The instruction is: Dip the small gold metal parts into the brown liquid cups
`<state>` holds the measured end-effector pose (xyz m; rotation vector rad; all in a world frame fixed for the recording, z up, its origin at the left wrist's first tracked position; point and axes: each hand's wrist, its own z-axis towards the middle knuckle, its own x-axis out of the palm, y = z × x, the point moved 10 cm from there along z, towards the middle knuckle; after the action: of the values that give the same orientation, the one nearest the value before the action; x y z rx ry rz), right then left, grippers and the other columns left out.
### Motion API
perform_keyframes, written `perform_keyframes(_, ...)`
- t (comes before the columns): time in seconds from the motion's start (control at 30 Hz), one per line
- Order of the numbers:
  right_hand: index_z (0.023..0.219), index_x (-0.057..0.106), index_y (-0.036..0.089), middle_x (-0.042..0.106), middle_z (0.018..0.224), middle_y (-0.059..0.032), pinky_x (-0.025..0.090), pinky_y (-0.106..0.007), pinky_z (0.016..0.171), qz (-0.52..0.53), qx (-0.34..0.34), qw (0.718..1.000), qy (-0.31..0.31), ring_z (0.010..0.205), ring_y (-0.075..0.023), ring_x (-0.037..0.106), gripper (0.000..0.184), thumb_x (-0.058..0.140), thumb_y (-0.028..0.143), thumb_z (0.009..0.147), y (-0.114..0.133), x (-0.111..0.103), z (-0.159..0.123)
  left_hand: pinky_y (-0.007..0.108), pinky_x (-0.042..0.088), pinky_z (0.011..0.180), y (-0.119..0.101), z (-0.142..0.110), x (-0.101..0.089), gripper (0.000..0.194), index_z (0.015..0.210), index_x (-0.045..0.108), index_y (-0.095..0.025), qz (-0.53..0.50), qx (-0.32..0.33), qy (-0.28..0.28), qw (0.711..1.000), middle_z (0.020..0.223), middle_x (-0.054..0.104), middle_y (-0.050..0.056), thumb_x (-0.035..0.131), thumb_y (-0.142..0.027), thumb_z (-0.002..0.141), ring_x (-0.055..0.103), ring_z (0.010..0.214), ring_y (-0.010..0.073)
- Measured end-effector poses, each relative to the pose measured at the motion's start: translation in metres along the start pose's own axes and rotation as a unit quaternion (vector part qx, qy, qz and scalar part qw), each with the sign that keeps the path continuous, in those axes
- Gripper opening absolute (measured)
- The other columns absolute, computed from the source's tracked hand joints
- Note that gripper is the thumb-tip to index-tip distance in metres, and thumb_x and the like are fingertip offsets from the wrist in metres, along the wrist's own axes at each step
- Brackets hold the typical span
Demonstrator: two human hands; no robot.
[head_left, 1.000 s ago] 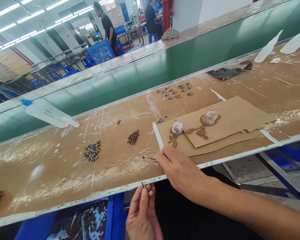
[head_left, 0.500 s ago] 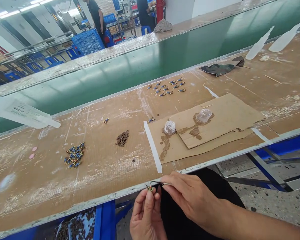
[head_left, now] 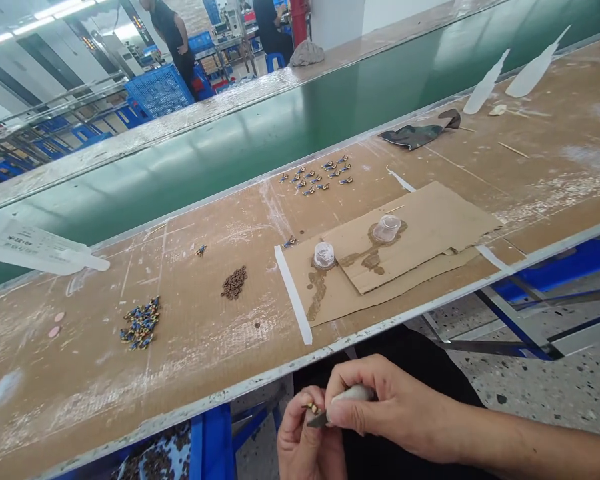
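A right hand (head_left: 380, 403), fingers closed around a pale-handled blade tool (head_left: 354, 395), meets a left hand (head_left: 307, 443) pinching a small yellowish piece (head_left: 311, 407) just off the workbench's (head_left: 190, 350) near edge, above the lap. Whether blade and piece touch cannot be told. Between that edge and a heap of brown rings (head_left: 234, 283) lies one loose ring (head_left: 257, 325); blue-and-yellow pieces (head_left: 322, 187) line the far edge.
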<state>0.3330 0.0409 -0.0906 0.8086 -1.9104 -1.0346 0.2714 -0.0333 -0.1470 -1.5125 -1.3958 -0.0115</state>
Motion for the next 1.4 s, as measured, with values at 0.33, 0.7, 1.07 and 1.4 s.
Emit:
perform_keyframes(0.33,0.067,0.052,0.012,0.040,0.057,0.0056,0.024,-0.019,0.053,0.036,0.052,0.998,0.002,0.054,-0.0043,0.031,0.024,0.061,0.034,0.073,-0.003,0.004,-0.007,0.025,0.052,0.055,-0.003,0.008,-0.012,0.017,0.072,0.073,-0.031,0.038,0.077,0.081,0.993,0.066,0.060,-0.001,0.082,-0.031,0.057,0.059,0.062,0.0122)
perform_keyframes(0.7,0.066,0.053,0.012,0.040,0.058,0.0053,0.024,-0.020,0.054,0.028,0.052,0.998,-0.001,0.057,-0.0047,0.032,0.018,0.058,0.027,0.073,-0.001,0.004,-0.007,0.024,0.051,0.052,-0.003,0.007,-0.019,0.016,0.076,0.073,-0.033,0.051,0.090,0.081,0.991,0.069,0.060,-0.001,0.080,-0.032,0.062,0.059,0.064,0.0136)
perform_keyframes(1.07,0.067,0.056,0.011,0.037,0.054,0.0067,0.023,-0.019,0.053,0.013,0.062,0.998,0.000,0.055,-0.0040,0.029,0.014,0.060,0.024,0.072,-0.002,0.003,-0.007,0.025,0.051,0.052,-0.007,0.007,-0.020,0.017,0.075,0.074,-0.034,0.065,0.109,0.075,0.989,0.067,0.061,0.000,0.081,-0.032,0.060,0.060,0.065,0.0145)
perform_keyframes(1.4,0.069,0.054,0.011,0.038,0.054,0.0064,0.018,-0.018,0.048,0.142,0.066,0.988,0.012,0.051,-0.0032,0.028,0.025,0.069,0.031,0.071,-0.009,0.002,-0.004,0.021,0.054,0.057,-0.041,-0.007,0.025,0.008,0.069,0.074,-0.029,0.096,0.198,0.154,0.963,0.055,0.059,-0.003,0.079,-0.027,0.064,0.054,0.049,0.0056)
